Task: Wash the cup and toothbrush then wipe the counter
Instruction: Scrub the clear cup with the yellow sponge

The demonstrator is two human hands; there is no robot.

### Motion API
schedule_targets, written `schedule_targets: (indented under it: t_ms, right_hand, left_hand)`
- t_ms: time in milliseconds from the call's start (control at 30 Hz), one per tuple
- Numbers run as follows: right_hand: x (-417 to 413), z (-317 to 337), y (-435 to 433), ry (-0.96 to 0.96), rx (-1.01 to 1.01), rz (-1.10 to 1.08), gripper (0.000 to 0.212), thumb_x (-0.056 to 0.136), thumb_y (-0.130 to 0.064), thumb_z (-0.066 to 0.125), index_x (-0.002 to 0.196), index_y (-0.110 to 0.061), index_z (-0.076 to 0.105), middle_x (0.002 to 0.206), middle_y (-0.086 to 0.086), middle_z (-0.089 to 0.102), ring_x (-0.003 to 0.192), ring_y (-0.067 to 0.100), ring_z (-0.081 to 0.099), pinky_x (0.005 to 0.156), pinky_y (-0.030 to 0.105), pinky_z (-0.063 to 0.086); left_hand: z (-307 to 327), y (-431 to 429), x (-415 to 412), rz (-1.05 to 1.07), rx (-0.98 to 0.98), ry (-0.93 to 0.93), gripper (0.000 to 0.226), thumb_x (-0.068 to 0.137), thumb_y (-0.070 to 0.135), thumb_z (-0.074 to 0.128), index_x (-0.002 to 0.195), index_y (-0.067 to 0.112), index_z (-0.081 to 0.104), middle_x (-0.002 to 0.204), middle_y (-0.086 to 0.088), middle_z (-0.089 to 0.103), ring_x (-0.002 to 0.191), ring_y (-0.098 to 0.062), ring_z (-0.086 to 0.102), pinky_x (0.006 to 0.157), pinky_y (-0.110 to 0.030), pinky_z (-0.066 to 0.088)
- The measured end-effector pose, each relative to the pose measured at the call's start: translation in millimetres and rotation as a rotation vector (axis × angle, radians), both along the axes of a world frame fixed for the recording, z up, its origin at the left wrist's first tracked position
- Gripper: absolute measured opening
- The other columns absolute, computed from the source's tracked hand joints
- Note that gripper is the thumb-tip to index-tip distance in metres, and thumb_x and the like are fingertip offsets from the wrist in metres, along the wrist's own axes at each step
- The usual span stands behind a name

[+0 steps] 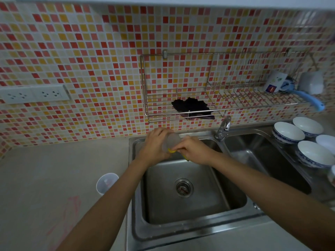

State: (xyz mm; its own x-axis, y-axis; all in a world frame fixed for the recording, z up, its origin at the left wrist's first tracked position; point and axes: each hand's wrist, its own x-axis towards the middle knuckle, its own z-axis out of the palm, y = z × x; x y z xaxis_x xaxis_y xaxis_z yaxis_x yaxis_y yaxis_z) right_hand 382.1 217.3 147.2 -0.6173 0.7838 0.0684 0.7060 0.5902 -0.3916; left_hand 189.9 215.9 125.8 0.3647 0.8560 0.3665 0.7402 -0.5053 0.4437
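Over the left sink basin (pixel 184 211), my left hand (pixel 154 144) grips a translucent plastic cup (pixel 171 142), tilted on its side. My right hand (pixel 192 149) presses a yellow sponge (pixel 171 151) against the cup's mouth. A second translucent cup (pixel 106 182) stands upright on the grey counter (pixel 54 178) left of the sink, with something reddish inside that I cannot make out. Pink marks (pixel 67 214) streak the counter near its front. No toothbrush is clearly visible.
The tap (pixel 223 127) stands between the two basins. A wire wall rack (pixel 181 105) holds a dark cloth (pixel 190 105), a mug (pixel 275 81) and a blue-handled brush (pixel 310 99). Several white bowls (pixel 288 132) sit right of the sink. Wall sockets (pixel 34 94) are at left.
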Motion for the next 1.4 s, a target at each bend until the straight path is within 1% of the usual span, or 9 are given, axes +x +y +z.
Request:
schedule_targets:
  t_ms: [133, 367, 500, 600, 700, 833, 1033, 1167, 1400]
  right_hand:
    - [-2.9, -7.5, -4.8, -0.309, 0.520, -0.022, 0.041, 0.069, -0.006, 0.075, 0.105, -0.025, 0.072, 0.103, -0.009, 0.071, 0.099, 0.019, 0.052, 0.078, 0.033, 0.038]
    - [-28.4, -26.0, -31.5, 0.061, 0.059, -0.168, 0.024, 0.091, -0.010, 0.060, 0.110, -0.019, 0.073, 0.104, 0.001, 0.073, 0.099, 0.020, 0.054, 0.083, 0.021, 0.035]
    - [-15.6, -18.3, -25.2, -0.268, 0.512, -0.021, 0.038, 0.069, -0.003, 0.074, 0.102, -0.023, 0.074, 0.097, -0.006, 0.071, 0.094, 0.020, 0.054, 0.074, 0.031, 0.042]
    - [-7.8, -12.3, -23.9, -0.241, 0.667, 0.024, 0.033, 0.067, -0.011, 0.078, 0.099, -0.017, 0.073, 0.099, -0.007, 0.071, 0.094, 0.020, 0.057, 0.072, 0.032, 0.045]
    - [-0.3, -22.2, -28.1, -0.089, 0.548, -0.035, 0.031, 0.064, -0.007, 0.080, 0.092, -0.018, 0.074, 0.088, -0.006, 0.070, 0.083, 0.018, 0.055, 0.068, 0.028, 0.048]
    - [2.0, -37.6, -24.4, 0.045, 0.009, -0.096, 0.024, 0.090, -0.018, 0.060, 0.111, -0.021, 0.072, 0.099, 0.000, 0.070, 0.087, 0.011, 0.045, 0.077, 0.019, 0.038]
    - [21.7, -33.1, 2.9, -0.127, 0.420, 0.013, 0.036, 0.062, -0.003, 0.078, 0.095, -0.017, 0.072, 0.081, 0.000, 0.060, 0.077, 0.021, 0.054, 0.063, 0.027, 0.044]
    - [23.1, -44.0, 4.7, -0.107, 0.073, -0.021, 0.027, 0.088, -0.018, 0.061, 0.112, -0.025, 0.070, 0.097, 0.002, 0.062, 0.091, 0.017, 0.046, 0.077, 0.026, 0.045]
    - [33.9, 39.9, 31.4, 0.427, 0.121, -0.155, 0.023, 0.091, -0.012, 0.062, 0.109, -0.021, 0.071, 0.101, -0.004, 0.069, 0.082, 0.001, 0.053, 0.073, 0.018, 0.047]
  left_hand:
    - [2.3, -3.4, -4.9, -0.057, -0.015, -0.052, 0.081, 0.058, 0.026, 0.088, 0.131, 0.016, 0.052, 0.126, -0.004, 0.052, 0.115, -0.017, 0.045, 0.097, -0.027, 0.035]
    - [-8.8, -8.3, -14.4, -0.096, -0.080, -0.054, 0.076, 0.062, 0.031, 0.087, 0.130, 0.019, 0.053, 0.127, 0.000, 0.052, 0.117, -0.015, 0.046, 0.101, -0.032, 0.042]
    - [-11.8, -14.7, -9.5, -0.095, -0.158, -0.066, 0.084, 0.058, 0.024, 0.089, 0.132, 0.018, 0.050, 0.132, 0.001, 0.049, 0.121, -0.014, 0.043, 0.102, -0.028, 0.038]
    - [-9.8, -14.4, -7.3, -0.086, -0.157, -0.106, 0.085, 0.057, 0.023, 0.088, 0.133, 0.016, 0.050, 0.133, -0.001, 0.049, 0.122, -0.017, 0.045, 0.104, -0.032, 0.041]
    - [-10.1, -13.1, -5.2, -0.075, -0.158, -0.109, 0.084, 0.056, 0.020, 0.088, 0.131, 0.017, 0.052, 0.131, -0.001, 0.050, 0.120, -0.014, 0.046, 0.100, -0.023, 0.037]
    - [-20.4, -7.8, 1.2, -0.060, -0.211, -0.053, 0.085, 0.058, 0.019, 0.086, 0.135, 0.017, 0.049, 0.133, -0.002, 0.047, 0.122, -0.016, 0.045, 0.104, -0.031, 0.041]
    - [-26.7, -2.3, 24.0, 0.008, -0.209, -0.084, 0.083, 0.055, 0.021, 0.085, 0.131, 0.016, 0.052, 0.128, -0.002, 0.050, 0.118, -0.022, 0.049, 0.099, -0.040, 0.046]
    - [-30.6, 1.4, 30.2, 0.052, -0.216, -0.065, 0.083, 0.057, 0.022, 0.086, 0.132, 0.017, 0.051, 0.129, -0.002, 0.050, 0.119, -0.018, 0.048, 0.100, -0.034, 0.045]
    - [-33.0, 1.3, 21.0, 0.262, -0.261, -0.223, 0.086, 0.061, 0.019, 0.088, 0.135, 0.019, 0.046, 0.130, 0.007, 0.046, 0.116, -0.008, 0.041, 0.097, -0.026, 0.040]
